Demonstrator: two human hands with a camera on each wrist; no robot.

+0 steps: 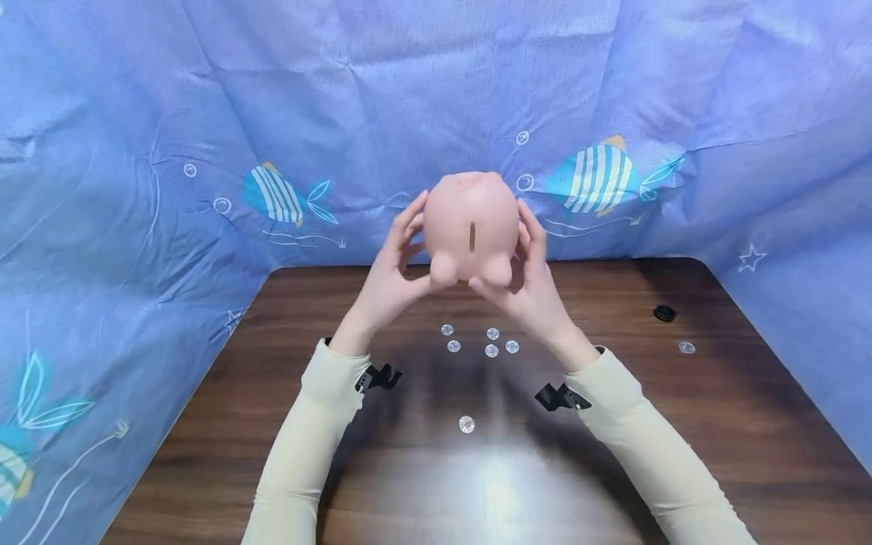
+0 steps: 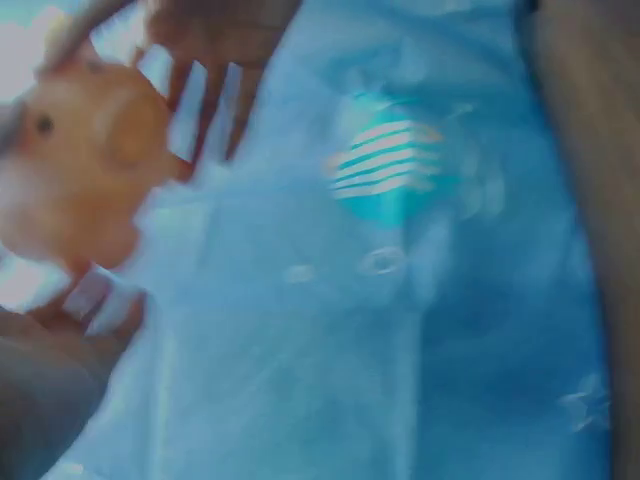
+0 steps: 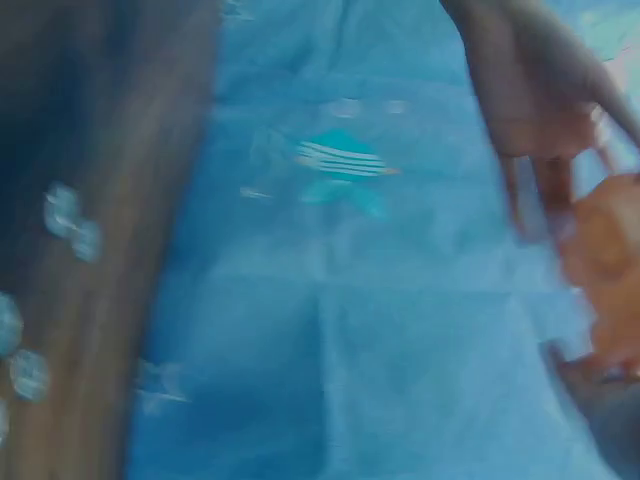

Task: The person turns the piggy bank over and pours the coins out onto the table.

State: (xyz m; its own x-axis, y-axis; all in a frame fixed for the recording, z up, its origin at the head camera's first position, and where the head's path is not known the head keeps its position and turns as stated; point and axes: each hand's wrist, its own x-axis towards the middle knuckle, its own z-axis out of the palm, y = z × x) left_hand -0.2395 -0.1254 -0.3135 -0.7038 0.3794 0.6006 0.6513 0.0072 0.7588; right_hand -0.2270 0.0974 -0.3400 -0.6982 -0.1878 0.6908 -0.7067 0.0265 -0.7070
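A pink piggy bank (image 1: 470, 200) is held up above the far part of the table, its coin slot and two ears facing the head camera. My left hand (image 1: 391, 269) grips its left side, fingers curled round it and thumb near the ear. On the opposite side my right hand (image 1: 534, 280) grips it the same way. The left wrist view shows the piggy bank (image 2: 80, 165) blurred, with a dark eye visible. Only part of the piggy bank (image 3: 610, 260) appears at the right edge of the right wrist view. Its underside is hidden from the head camera.
Several clear round discs (image 1: 492, 350) lie below the hands on the brown wooden table (image 1: 272, 393). One disc (image 1: 466, 425) sits nearer, another (image 1: 686, 347) at the right by a black round piece (image 1: 664, 312). Blue fish-print cloth (image 1: 409, 91) surrounds the table's back and sides.
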